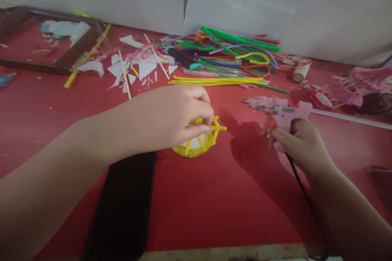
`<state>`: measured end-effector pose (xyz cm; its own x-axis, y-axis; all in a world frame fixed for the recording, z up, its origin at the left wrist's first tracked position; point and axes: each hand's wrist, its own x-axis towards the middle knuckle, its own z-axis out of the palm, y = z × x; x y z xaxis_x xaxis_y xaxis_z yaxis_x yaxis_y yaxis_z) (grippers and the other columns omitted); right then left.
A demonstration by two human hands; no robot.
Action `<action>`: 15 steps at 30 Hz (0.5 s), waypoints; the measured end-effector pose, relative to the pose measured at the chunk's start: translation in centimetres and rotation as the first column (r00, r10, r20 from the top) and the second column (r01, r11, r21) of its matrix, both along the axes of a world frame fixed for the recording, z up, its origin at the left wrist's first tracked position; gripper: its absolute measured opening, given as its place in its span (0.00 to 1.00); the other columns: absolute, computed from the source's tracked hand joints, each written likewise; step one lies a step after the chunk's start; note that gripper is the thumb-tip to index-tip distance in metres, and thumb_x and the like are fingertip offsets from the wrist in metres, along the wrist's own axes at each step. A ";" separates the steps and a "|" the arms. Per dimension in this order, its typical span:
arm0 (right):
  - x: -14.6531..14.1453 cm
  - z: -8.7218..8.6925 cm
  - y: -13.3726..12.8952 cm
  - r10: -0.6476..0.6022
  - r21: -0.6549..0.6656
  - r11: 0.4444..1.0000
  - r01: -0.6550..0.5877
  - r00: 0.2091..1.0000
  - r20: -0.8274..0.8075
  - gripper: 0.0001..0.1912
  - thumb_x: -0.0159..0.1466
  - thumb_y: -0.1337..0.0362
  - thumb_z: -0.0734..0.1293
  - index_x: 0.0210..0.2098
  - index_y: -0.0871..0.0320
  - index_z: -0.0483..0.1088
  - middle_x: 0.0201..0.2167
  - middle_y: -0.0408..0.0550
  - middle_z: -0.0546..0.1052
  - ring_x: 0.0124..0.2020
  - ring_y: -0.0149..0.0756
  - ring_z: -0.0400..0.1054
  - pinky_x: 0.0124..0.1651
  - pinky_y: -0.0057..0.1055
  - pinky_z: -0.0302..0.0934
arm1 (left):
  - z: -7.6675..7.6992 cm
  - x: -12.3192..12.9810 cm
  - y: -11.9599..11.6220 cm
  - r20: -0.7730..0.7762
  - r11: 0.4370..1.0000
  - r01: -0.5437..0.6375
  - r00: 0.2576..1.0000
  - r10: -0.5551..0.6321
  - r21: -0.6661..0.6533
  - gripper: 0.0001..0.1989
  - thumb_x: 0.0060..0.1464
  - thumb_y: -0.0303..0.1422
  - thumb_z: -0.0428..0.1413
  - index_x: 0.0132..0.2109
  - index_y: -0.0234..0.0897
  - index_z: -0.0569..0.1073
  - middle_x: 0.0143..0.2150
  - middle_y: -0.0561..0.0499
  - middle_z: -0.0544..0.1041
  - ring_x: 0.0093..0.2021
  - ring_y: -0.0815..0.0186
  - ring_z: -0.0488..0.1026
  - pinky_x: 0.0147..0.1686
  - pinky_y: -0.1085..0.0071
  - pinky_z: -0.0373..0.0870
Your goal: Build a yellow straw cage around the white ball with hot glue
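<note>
A small round basket-like piece [196, 151] of yellow pipe cleaners, with a white base inside, sits on the red table [196, 204]. My left hand [191, 114] is over it, thumb and fingers pinched on a yellow pipe cleaner [221, 128] at its upper rim. Part of the piece is hidden under that hand. Off to the right, my right hand [294, 140] grips a pink hot glue gun [284, 114] by its handle. The gun's nozzle points left, apart from the yellow piece, and its black cord hangs down along my right forearm.
A black phone-like slab [125, 204] lies under my left forearm. Behind are a heap of coloured pipe cleaners [226, 45], a black-and-teal tool [183, 58], white scraps [147, 69] and wooden sticks [124, 73]. A brown frame [27, 65] is far left; pink pieces on sticks [349, 89] are right.
</note>
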<state>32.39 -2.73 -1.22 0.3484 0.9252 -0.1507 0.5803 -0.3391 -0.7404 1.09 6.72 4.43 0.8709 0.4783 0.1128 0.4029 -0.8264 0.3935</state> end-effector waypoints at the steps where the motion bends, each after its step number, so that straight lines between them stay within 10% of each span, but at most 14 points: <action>1: 0.1 -0.1 0.2 -0.024 -0.011 1.000 0.024 1.000 0.002 0.15 0.53 0.53 0.70 0.23 0.58 0.70 0.17 0.48 0.74 0.18 0.34 0.67 0.20 0.29 0.57 | 0.0 0.2 -0.1 0.001 1.000 -0.015 1.000 0.015 0.008 0.14 0.68 0.35 0.50 0.42 0.44 0.82 0.50 0.52 0.78 0.45 0.63 0.77 0.48 0.66 0.68; 11: 0.2 0.9 0.8 0.014 -0.095 0.995 0.030 0.903 0.429 0.29 0.61 0.43 0.69 0.17 0.54 0.56 0.12 0.36 0.57 0.18 0.28 0.56 0.26 0.30 0.48 | 0.0 0.8 -0.9 0.001 0.999 -0.036 0.999 0.036 0.009 0.13 0.66 0.34 0.53 0.41 0.46 0.84 0.49 0.51 0.78 0.44 0.62 0.78 0.46 0.65 0.71; 15: 0.2 1.0 0.8 0.087 -0.090 0.995 -0.047 0.855 0.511 0.27 0.64 0.42 0.67 0.19 0.54 0.61 0.14 0.39 0.66 0.21 0.32 0.64 0.29 0.31 0.50 | -0.3 0.8 -1.0 0.031 0.999 -0.044 0.999 0.043 0.030 0.13 0.66 0.36 0.54 0.41 0.47 0.84 0.50 0.51 0.78 0.44 0.61 0.78 0.47 0.64 0.71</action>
<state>32.57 -1.98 -0.18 0.3324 0.9425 -0.0344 0.8943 -0.3265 -0.3060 1.86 5.71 4.13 0.8453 0.5116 0.1541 0.4269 -0.8201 0.3811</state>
